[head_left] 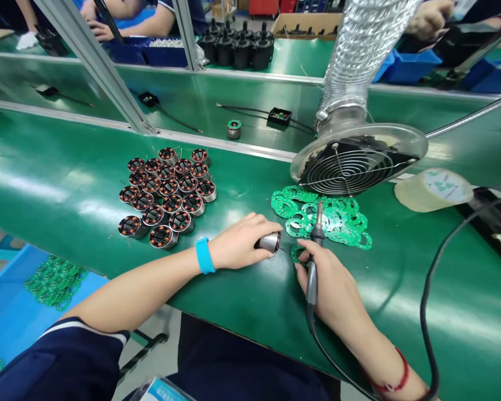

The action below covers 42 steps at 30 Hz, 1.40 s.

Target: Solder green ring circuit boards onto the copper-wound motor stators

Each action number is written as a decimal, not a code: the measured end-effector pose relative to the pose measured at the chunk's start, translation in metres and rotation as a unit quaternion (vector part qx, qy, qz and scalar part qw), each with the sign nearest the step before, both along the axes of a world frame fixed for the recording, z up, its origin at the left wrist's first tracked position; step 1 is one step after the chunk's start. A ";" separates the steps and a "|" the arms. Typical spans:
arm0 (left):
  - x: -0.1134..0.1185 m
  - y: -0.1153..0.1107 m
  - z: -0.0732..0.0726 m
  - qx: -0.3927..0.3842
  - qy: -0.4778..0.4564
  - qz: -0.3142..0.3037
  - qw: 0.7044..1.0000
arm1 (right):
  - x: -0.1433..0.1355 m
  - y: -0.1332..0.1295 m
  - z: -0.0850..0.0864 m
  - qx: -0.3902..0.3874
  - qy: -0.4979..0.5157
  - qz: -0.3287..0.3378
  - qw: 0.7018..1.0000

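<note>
- Partly, the left hand point(246, 242) covers the metal-cased coil unit point(270, 242) it grips; its far end is hidden in the palm, and only the end toward the right hand point(332, 278) shows.
- That left hand is curved with thumb and fingers closed on the casing.
- The right hand is half-curled, with a soldering iron point(312, 281) lying across it, tip pointing away from the person.
- A single green ring board point(294, 254) sits at the right thumb and forefinger, partly covered by them; whether they pinch it or merely touch it, I cannot tell.
- The iron's upper part overlaps the heap of ring boards point(338, 220), and the fan hood point(359, 161) stands right behind that heap.
- At the top edge, co-workers' arms point(150, 25) are cut off.
- The coil unit lies left of the ring board, a small gap between them, both on the green bench point(242, 306).
- Beyond the left hand, farther left, stands a cluster of similar coil units point(168, 187); the ring-board heap is just beyond the right fingertips.
</note>
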<state>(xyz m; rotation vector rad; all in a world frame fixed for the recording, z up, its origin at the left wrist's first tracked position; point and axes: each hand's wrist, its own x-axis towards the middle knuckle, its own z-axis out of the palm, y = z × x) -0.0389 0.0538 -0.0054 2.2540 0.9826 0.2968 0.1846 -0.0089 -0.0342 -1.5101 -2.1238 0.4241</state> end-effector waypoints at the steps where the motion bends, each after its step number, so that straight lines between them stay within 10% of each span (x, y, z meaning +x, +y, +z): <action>1: 0.001 0.000 -0.001 -0.016 -0.022 0.015 1.000 | 0.001 -0.003 0.002 -0.001 -0.003 0.015 1.000; 8: 0.003 -0.001 0.004 -0.093 -0.065 0.096 0.989 | -0.001 -0.010 0.003 0.057 -0.020 -0.009 0.998; 16: 0.000 -0.002 0.004 -0.082 -0.072 -0.015 0.994 | 0.000 -0.010 0.008 0.036 0.007 0.016 0.999; 25: 0.005 -0.006 0.000 -0.062 -0.051 -0.030 0.996 | 0.016 -0.065 0.010 -0.008 0.268 -0.214 0.939; 42: 0.005 -0.006 0.000 -0.014 -0.013 -0.035 0.999 | 0.014 -0.067 0.004 -0.066 0.302 -0.223 0.924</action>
